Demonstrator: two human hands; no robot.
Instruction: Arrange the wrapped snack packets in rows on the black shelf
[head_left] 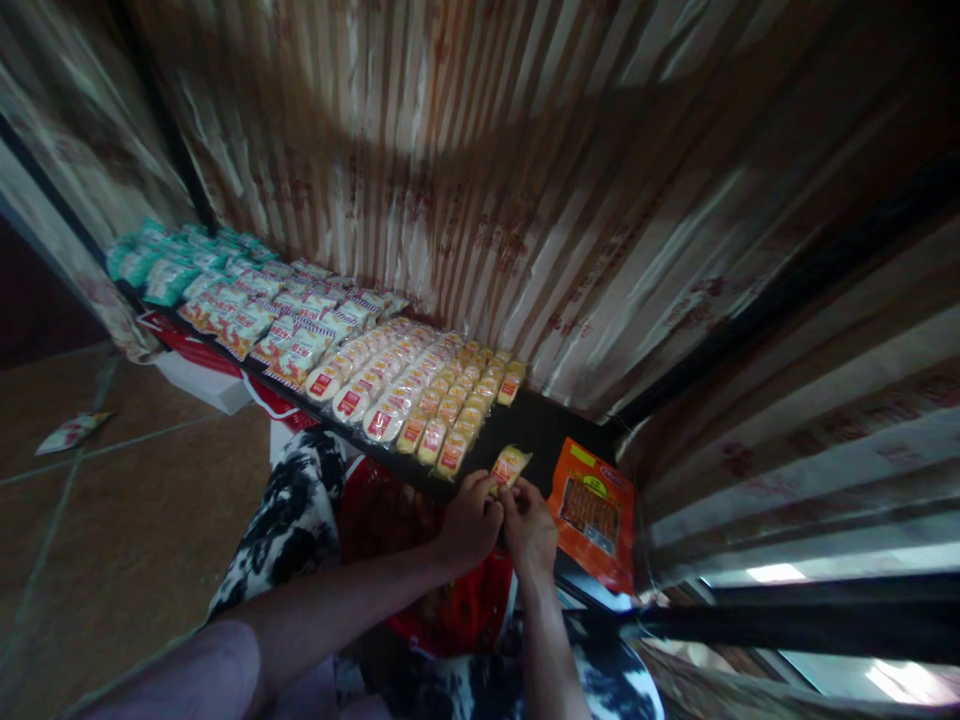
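Between my two hands is a small yellow wrapped snack cake (510,464), held above the front edge of the black shelf (531,425). My left hand (472,522) pinches its lower left end. My right hand (529,525) grips it from the lower right, its fingers closed. Just left of the cake, matching yellow packs (452,452) stand in close rows on the shelf. Beside those rows lie round white wrapped cakes (384,418) with red labels. To the right of my right hand, a large orange snack bag (595,510) lies flat.
White-and-orange packets (296,345) and teal packets (171,278) fill the shelf's far left. Below the shelf are a red basket (450,625) and a white box (202,380). A loose packet (73,432) lies on the floor. Pleated plastic sheeting (480,180) hangs behind.
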